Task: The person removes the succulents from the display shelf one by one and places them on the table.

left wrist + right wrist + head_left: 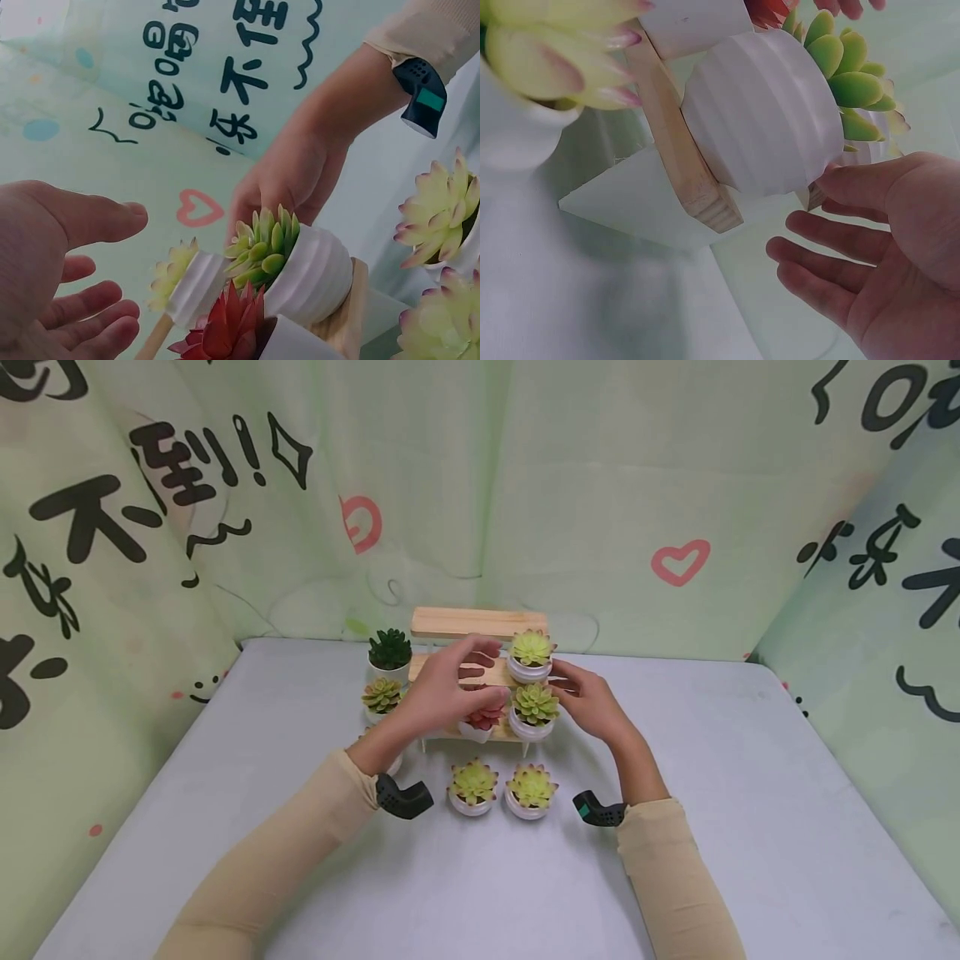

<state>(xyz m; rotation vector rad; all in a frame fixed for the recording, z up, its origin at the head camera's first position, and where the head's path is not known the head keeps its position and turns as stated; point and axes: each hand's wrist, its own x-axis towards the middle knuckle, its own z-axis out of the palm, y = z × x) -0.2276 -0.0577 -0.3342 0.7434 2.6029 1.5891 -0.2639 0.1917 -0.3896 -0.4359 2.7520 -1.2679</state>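
My left hand hovers in front of the wooden tiered stand, its fingers spread with nothing between them. Below it a red succulent in a white pot sits on the lowest tier, partly covered by the hand in the head view. At that tier's right end stands a green succulent in a ribbed white pot. The thumb of my right hand touches this pot's rim, the other fingers extended beside it. One tier higher is a yellow-green succulent in a white pot.
Two yellow-green potted succulents stand on the white table before the stand. Left of it are a dark green succulent and a green one, with another pot half hidden by the left forearm. A printed curtain hangs behind.
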